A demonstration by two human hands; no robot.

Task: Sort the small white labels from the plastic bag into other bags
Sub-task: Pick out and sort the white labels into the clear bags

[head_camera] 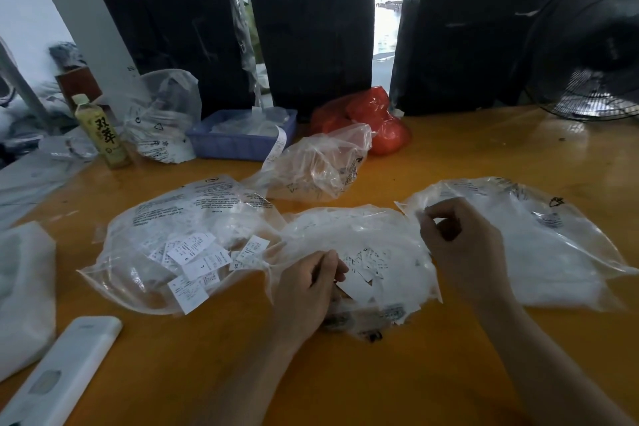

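Three clear plastic bags lie in a row on the orange table (449, 156). The middle bag (359, 245) holds a heap of small white labels. My left hand (307, 290) rests at its near edge and pinches a white label (356, 285). My right hand (456, 245) is raised over the gap between the middle bag and the right bag (553, 245), fingers curled, pinching the edge of the right bag's opening. The left bag (179, 245) shows several printed labels (193, 252) through its plastic.
A crumpled clear bag (321, 166), a red bag (377, 117), a blue tray (238, 138), a tea bottle (102, 133) and another bag (162, 117) stand farther back. Three black wrapped bales (311, 41) line the far edge. A fan (587, 55) is right, a white device (65, 373) near left.
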